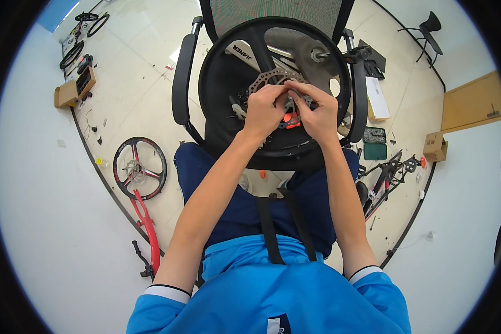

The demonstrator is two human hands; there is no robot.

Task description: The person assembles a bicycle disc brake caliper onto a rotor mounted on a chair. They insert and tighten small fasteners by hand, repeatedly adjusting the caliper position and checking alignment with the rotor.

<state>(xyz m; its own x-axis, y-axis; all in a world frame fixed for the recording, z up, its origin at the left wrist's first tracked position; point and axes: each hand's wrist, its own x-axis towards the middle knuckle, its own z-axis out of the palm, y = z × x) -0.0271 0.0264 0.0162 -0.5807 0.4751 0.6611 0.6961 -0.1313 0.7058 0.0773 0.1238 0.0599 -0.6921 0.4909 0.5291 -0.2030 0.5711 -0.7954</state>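
A black spoked bicycle wheel [206, 72] lies flat on the seat of an office chair in front of me. Over its middle, my left hand [265, 110] and my right hand [316, 111] meet, with the fingertips closed together. Whatever is pinched between them is too small or hidden to make out. Just beyond the fingers, a perforated metal brake disc [260, 82] shows in part. Below the fingertips is a bright orange piece [292, 120], partly covered by the hands. Small dark and metal parts lie around the left hand inside the rim.
Black armrests [185, 78] flank the wheel, and a mesh backrest [284, 10] rises behind. On the floor left are another wheel [140, 168] and a red frame part [145, 222]. To the right lie a green case [375, 151], a bike frame [388, 179] and a cardboard box [435, 147].
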